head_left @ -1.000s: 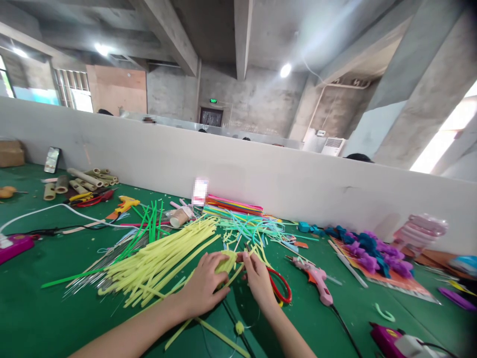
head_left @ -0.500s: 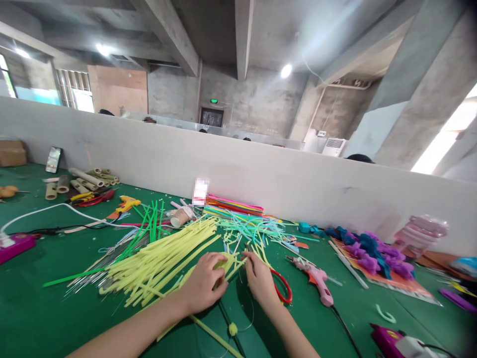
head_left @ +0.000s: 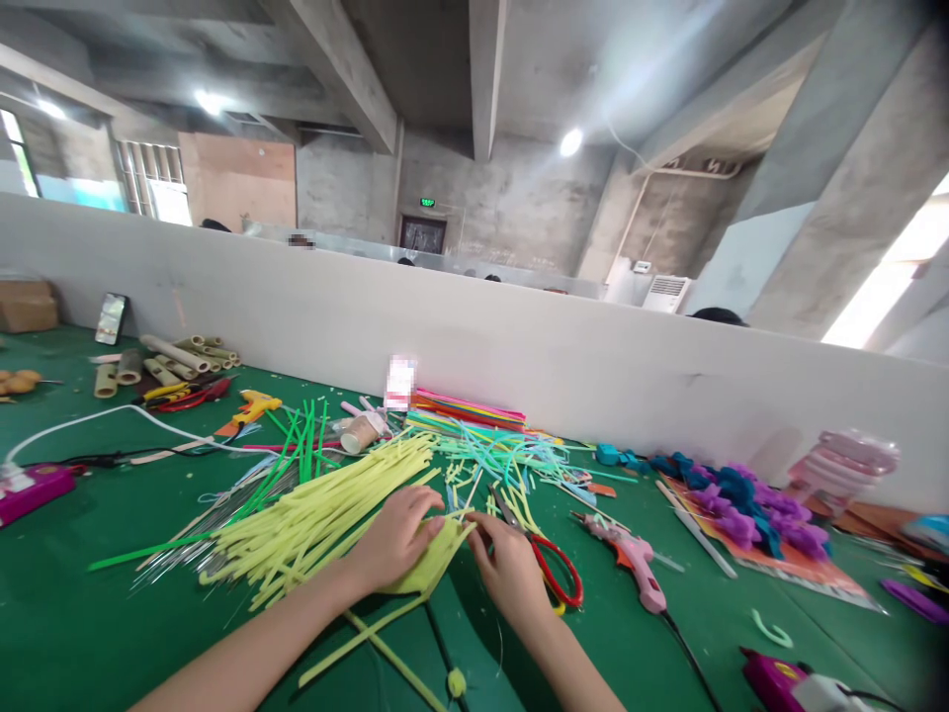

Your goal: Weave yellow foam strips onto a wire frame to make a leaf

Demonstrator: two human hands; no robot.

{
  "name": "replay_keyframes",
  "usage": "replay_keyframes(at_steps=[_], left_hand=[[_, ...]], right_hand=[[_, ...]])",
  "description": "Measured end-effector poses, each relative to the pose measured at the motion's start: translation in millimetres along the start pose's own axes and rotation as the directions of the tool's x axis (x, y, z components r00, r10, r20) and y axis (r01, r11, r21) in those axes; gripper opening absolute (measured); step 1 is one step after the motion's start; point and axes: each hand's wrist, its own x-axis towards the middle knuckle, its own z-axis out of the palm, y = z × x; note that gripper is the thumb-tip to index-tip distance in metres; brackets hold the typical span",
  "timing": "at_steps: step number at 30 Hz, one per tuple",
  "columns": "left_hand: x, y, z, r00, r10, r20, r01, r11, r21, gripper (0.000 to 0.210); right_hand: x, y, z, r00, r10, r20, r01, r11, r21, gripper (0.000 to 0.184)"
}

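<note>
A pale-yellow flat piece made of chenille stems (head_left: 426, 569) is gripped at its left edge by my left hand (head_left: 394, 542), with thumb and fingers closed around it. At its upper right corner, my right hand (head_left: 508, 569) pinches a yellow stem end between thumb and fingers. A loose yellow stem (head_left: 356, 638) stretches from the piece's lower edge toward the lower left. Below the piece, a dark thin rod with a small yellow ball (head_left: 456, 682) lies on the table. Red-handled scissors (head_left: 567, 583) rest beside my right hand, partly hidden by it.
A heap of yellow chenille stems (head_left: 333, 504) lies left, with green stems (head_left: 307, 445) behind. A pink glue gun (head_left: 638, 569) and purple and teal fuzzy pieces (head_left: 741, 509) lie right. A phone (head_left: 400, 381) leans on the white partition (head_left: 593, 366). Bamboo tubes (head_left: 178, 356) sit far left.
The yellow piece has turned so its flat face shows between my hands, and its loose stem now points lower left. My left hand has shifted slightly left and up; more of the scissors shows.
</note>
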Motion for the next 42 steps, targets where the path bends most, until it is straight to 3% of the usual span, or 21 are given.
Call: replay_keyframes(at_steps=[5,9,13,18,24,35,39,42], left_hand=[[2.0,-34.5,0.3,0.996,0.007,0.084,-0.021,0.985,0.169,0.039],[1.8,-35.2,2.4,0.989,0.036,0.142,-0.058,0.986,0.159,0.039],[3.6,-21.4,0.6,0.988,0.034,0.151,-0.044,0.997,0.069,0.041],[5.2,-16.8,-3.5,0.979,-0.113,0.171,0.131,0.987,-0.097,0.044],[6.4,-25.2,-5.0,0.935,-0.282,0.213,0.336,0.898,-0.284,0.041],[9.7,-31.6,-7.5,0.925,-0.365,0.102,0.371,0.813,-0.45,0.036],[9.8,-35.6,-4.4,0.925,-0.374,0.061,0.357,0.807,-0.47,0.038],[10.0,-38.2,-3.1,0.92,-0.391,0.025,0.355,0.806,-0.473,0.039]], right_hand=[[-2.1,-7.5,0.6,1.0,-0.014,0.019,0.013,0.999,0.03,0.03],[-1.7,-8.7,0.0,1.0,0.001,0.018,-0.001,0.999,0.048,0.03],[-2.6,-9.1,0.7,1.0,-0.018,0.009,0.017,0.997,0.08,0.029],[-6.1,-14.8,1.4,0.995,-0.099,-0.001,0.099,0.991,0.091,0.03],[-7.0,-18.0,4.0,0.976,-0.182,-0.12,0.181,0.983,-0.017,0.03],[-9.7,-13.7,9.6,0.993,-0.117,0.003,0.116,0.989,0.088,0.031],[-9.3,-15.9,13.2,0.967,-0.247,-0.068,0.239,0.964,-0.113,0.026],[-7.9,-11.6,15.9,0.948,-0.288,-0.138,0.241,0.929,-0.28,0.026]])
